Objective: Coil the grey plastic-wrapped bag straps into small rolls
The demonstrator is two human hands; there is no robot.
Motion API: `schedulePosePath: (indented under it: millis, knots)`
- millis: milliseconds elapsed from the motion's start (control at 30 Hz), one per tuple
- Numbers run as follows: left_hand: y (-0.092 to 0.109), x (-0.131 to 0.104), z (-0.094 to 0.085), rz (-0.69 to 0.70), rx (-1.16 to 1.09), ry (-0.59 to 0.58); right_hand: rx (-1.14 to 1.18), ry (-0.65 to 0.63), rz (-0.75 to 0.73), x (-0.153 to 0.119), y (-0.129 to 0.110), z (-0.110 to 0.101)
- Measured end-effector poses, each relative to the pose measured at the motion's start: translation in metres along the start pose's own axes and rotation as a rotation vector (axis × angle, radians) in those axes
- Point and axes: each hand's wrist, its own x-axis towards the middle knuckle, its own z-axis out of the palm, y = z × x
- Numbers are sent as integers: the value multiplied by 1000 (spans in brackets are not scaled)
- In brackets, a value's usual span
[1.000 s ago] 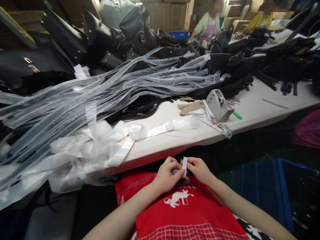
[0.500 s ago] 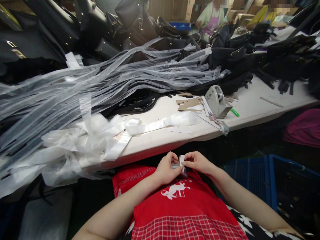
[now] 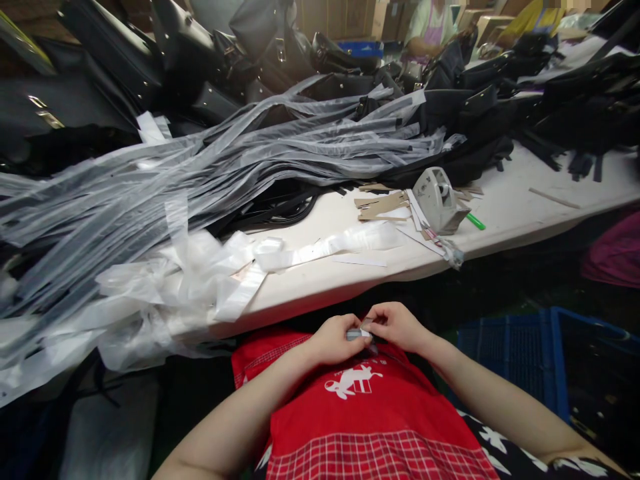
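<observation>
From here I see the left hand (image 3: 335,341) and right hand (image 3: 397,326), nearly closed, pinching a small grey strip (image 3: 355,334); its visible length runs sideways between them.

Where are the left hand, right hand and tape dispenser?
Left hand (image 3: 336,340), head view: back of the hand.
Right hand (image 3: 397,325), head view: back of the hand.
Tape dispenser (image 3: 439,209), head view: its grey body.

The small grey strip (image 3: 354,334) looks plastic, long translucent plastic sleeves (image 3: 235,143) shiny, black leather-like bags (image 3: 184,57) smooth, the red cloth apron (image 3: 315,417) matt.
</observation>
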Motion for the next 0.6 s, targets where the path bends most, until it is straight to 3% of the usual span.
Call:
schedulePosePath:
  millis: [100,200,300,400,500,600]
  knots:
    - [0,5,-12,-120,-301,-172,-267,52,-276,-10,-9,-3]
    - [3,13,-23,-87,-566,-149,-358,99,-472,-18,-12,-8]
    - [11,23,-24,-97,-705,-113,-418,177,-530,-22,-14,-8]
    - [20,31,-21,-81,-704,-55,-421,199,-550,-22,-15,-18]
    - [25,33,-19,-24,-675,-41,-426,365,-488,-11,-10,-61]
    - [23,34,-16,20,-672,-16,-356,808,-261,12,2,-138]
